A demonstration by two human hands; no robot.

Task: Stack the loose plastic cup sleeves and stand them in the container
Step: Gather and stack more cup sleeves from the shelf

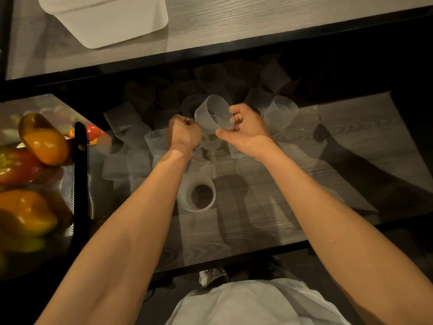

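Nearest you, 1 lone sleeve [199, 195] stands on the wood-grain shelf [328, 141], just beside your left forearm. A careless pull-back could knock it over.

Beyond it your hands are close together, both clamped on 1 held sleeve [212, 116]. The left hand [185, 133] is curled at its left rim and the right hand [246, 127] pinches the right rim. Squeeze hard and the thin wall likely ovalises, so nesting jams.

Sleeves are translucent, finely ribbed, open-ended and slightly tapered. The heap [145, 141] behind lies tumbled into shadow.

Farthest, the container [105, 19] — white, smooth, round-cornered — sits on the upper shelf [257, 24].
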